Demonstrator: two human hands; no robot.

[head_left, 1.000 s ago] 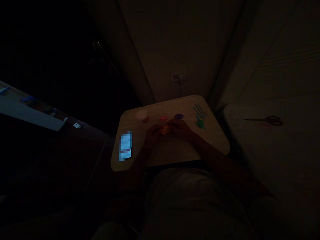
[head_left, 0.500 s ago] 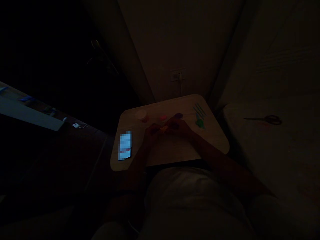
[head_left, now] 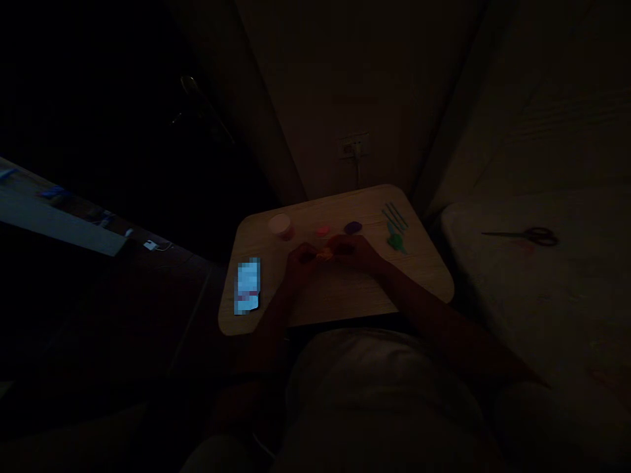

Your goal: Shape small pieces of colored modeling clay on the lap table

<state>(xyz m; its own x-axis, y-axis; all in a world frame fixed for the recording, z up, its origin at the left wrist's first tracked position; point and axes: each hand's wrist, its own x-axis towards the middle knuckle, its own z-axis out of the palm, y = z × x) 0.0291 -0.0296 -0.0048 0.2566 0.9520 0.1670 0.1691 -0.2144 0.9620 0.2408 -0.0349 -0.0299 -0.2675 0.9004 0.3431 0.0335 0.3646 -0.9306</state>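
Observation:
Over the small wooden table, my left hand [head_left: 300,260] and my right hand [head_left: 353,253] meet with fingers closed on a small orange lump [head_left: 325,253], which looks like modelling clay. It shows between the fingertips; the dim light hides its exact shape. Just beyond the hands lie a flat pink piece [head_left: 322,231] and a purple oval piece [head_left: 353,227]. A pale-lidded tub [head_left: 282,226] stands past my left hand. To the right of my right hand are a green lump [head_left: 395,242] with light-blue parts by it and several thin bluish sticks [head_left: 395,215].
A lit phone [head_left: 247,286] lies at the left of the table [head_left: 345,309]. Scissors [head_left: 522,235] rest on a pale surface at the right. A plug sits in the wall socket [head_left: 353,146] behind the table. The room is very dark.
My right hand has shifted slightly, so more of the purple piece and the orange lump shows. Both hands stay at the orange lump. The view has tilted a little.

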